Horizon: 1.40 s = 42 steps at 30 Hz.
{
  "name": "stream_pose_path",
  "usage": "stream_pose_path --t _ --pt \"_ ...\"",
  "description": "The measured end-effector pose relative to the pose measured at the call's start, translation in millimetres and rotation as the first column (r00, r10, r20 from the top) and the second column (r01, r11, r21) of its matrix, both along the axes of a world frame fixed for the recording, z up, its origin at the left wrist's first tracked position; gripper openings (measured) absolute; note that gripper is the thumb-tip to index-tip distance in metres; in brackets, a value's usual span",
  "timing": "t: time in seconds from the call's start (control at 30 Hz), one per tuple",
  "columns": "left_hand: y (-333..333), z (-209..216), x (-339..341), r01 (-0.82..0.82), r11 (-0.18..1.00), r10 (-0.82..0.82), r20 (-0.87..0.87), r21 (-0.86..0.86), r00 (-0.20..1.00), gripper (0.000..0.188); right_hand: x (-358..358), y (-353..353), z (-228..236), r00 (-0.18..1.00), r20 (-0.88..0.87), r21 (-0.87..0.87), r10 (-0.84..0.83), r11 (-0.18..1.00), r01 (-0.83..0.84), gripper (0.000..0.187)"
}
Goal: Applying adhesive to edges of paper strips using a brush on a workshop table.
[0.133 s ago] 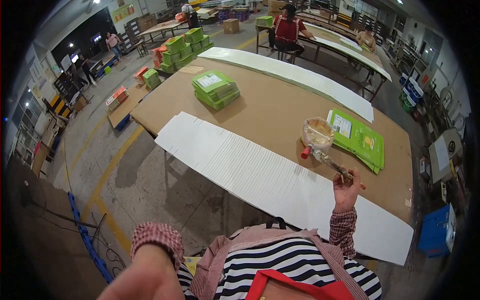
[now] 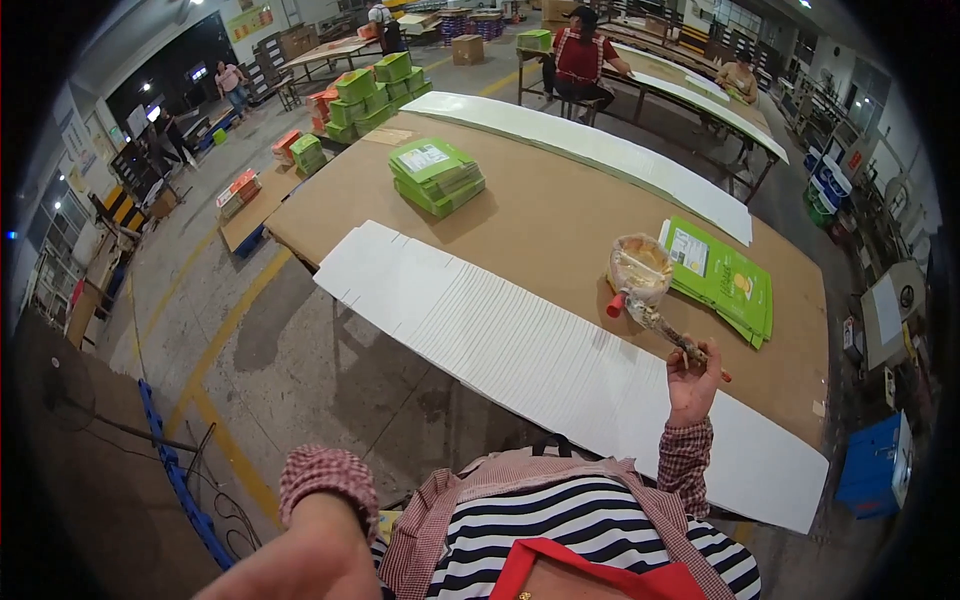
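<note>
My right hand (image 2: 692, 385) is closed around the handle of a glue-crusted brush (image 2: 660, 325). The brush slants up and left to the side of a round tub (image 2: 640, 270) with pale paste smeared inside. A red knob-like piece (image 2: 615, 305) sticks out beside the tub. Beneath my right wrist, a long fanned row of white card sheets (image 2: 480, 315) lies along the near edge of the table. My left hand (image 2: 300, 565) is raised close to the camera at the lower left, away from the table; its fingers are out of the picture.
Flat green printed cartons (image 2: 725, 280) lie right of the tub. A green carton stack (image 2: 435, 175) rests on the brown tabletop (image 2: 540, 220). White strips (image 2: 590, 150) line the far edge. More green boxes (image 2: 375, 95) stand beyond; a person (image 2: 583, 60) sits at another table.
My left forearm has shifted slightly to the right, and its hand has slid further toward the lower edge. My right hand keeps its hold on the brush.
</note>
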<state>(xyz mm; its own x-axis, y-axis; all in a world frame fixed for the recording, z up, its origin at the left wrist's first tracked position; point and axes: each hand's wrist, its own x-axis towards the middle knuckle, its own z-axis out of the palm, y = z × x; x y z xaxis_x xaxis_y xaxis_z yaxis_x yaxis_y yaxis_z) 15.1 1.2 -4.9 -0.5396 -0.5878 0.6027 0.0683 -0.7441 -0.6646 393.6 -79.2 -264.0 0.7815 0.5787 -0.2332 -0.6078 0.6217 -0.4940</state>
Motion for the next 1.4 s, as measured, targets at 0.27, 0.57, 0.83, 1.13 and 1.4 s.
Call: stream_pose_path --t 0.27,0.57,0.83,1.13,1.4 --pt "-27 -42 41 0.1 0.686 -0.563 -0.439 -0.721 0.7 0.042 1 3 -3 0.999 -0.031 0.038 -0.008 0.999 0.009 0.018" --pt "3 -31 116 0.591 0.72 -0.524 0.274 -0.362 0.806 0.034 -2 0 -3 0.998 0.022 -0.025 -0.063 0.998 0.063 0.016" --pt "0 -21 87 0.742 0.609 -0.72 0.197 -0.282 0.666 0.03 -2 1 -8 0.987 0.155 -0.044 -0.045 0.998 0.052 0.015" --pt "-26 -57 -4 0.376 0.635 -0.717 -0.334 -0.675 0.612 0.032 34 -30 -33 0.998 -0.046 0.016 -0.046 0.999 0.047 0.014" --pt "-31 -33 57 0.65 0.407 -0.881 -0.086 -0.642 0.466 0.02 17 1 8 1.0 0.02 -0.008 0.0 1.0 0.0 0.016"
